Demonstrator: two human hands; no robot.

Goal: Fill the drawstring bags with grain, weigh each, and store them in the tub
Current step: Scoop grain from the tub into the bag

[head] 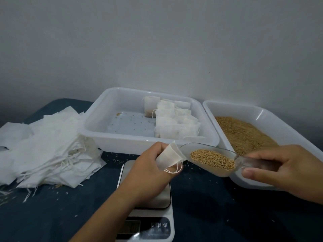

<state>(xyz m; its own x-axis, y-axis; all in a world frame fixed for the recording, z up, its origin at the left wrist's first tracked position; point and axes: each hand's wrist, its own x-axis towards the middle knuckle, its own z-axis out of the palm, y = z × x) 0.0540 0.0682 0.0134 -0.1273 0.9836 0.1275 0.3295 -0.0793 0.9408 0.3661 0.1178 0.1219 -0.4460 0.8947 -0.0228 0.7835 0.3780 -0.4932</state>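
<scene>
- Fingers of the left hand (148, 169) curl round a small white drawstring bag (170, 157), holding its mouth open toward the right, with its strings looping down over the fingertips.
- Right hand (286, 169) pinches the handle of a clear plastic scoop (209, 158) between thumb and fingers; the scoop is loaded with grain and its front lip sits at the bag's mouth.
- Directly under the left hand sits a kitchen scale (148, 212), its steel plate partly covered by the wrist; the display is too dim to read.
- Just beyond both hands stands a white tub (97, 123) with filled bags (174, 121) lined up on the side nearer the right hand.
- Behind and under the right hand lies a second white tray (262, 112) spread with loose grain (244, 133).
- Well out past the left hand, a heap of empty bags (50, 147) lies flat, strings trailing.
- Everything rests on a dark blue cloth (209, 206) dotted with stray kernels near the scale.
</scene>
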